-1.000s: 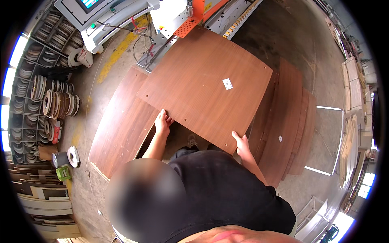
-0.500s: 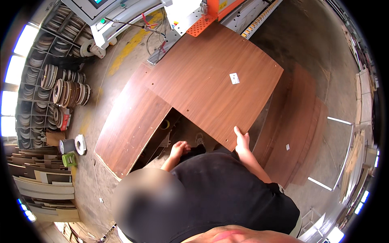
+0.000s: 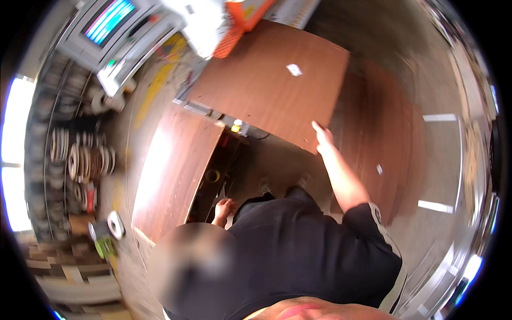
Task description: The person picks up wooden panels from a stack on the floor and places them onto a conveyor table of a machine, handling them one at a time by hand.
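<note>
A person's left hand [image 3: 223, 209] hangs loose and empty, just right of a stacked brown panel [image 3: 173, 173]. The right hand [image 3: 322, 137] grips the near corner of a large brown board [image 3: 269, 85], apparently mid-feed onto the machine table; next would call for a steady, two-handed push.

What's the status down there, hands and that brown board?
Right hand on the near corner of the brown board, grip unclear. Left hand low, holding nothing, beside the second board. Board's far end at the orange and white machine.

Bright window glare at left, overall motion blur, strong fisheye-bent edges.
</note>
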Demonstrator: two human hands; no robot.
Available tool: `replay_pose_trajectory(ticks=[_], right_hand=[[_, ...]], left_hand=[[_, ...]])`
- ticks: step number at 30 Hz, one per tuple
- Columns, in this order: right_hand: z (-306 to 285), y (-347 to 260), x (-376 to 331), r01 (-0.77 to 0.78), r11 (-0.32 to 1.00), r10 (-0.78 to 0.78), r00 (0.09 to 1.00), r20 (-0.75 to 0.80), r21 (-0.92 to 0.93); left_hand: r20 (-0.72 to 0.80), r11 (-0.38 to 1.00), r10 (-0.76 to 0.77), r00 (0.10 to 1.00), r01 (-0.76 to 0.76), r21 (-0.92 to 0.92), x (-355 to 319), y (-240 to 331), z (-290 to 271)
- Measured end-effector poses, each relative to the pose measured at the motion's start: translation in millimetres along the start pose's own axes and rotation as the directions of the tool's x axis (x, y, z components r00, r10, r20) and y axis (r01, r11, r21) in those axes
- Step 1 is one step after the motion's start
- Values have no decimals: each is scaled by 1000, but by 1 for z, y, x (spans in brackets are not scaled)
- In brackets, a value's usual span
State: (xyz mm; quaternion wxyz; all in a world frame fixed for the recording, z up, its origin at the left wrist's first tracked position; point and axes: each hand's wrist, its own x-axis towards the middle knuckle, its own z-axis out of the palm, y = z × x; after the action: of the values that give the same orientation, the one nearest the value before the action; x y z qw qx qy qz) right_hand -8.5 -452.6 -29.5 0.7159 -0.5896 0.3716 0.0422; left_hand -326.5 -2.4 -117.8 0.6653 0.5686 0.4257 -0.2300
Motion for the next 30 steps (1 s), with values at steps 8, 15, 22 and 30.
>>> replay_pose_trajectory(ticks=[8, 15, 22, 30], right_hand=[[-77, 44, -88, 99, 855, 43, 965, 260, -509], [-273, 231, -207, -115, 796, 123, 992, -28, -594], [-421, 403, -305, -380, 761, 644, 548, -535, 526], [-484, 448, -262, -298, 836, 532, 646, -548, 461]], left_hand=[[270, 939, -78, 960, -20, 343, 61, 24, 25], [508, 393, -146, 849, -421, 817, 139, 85, 58], [366, 604, -19, 931, -281, 746, 82, 157, 220], [394, 298, -349, 850, -298, 907, 11, 42, 396]])
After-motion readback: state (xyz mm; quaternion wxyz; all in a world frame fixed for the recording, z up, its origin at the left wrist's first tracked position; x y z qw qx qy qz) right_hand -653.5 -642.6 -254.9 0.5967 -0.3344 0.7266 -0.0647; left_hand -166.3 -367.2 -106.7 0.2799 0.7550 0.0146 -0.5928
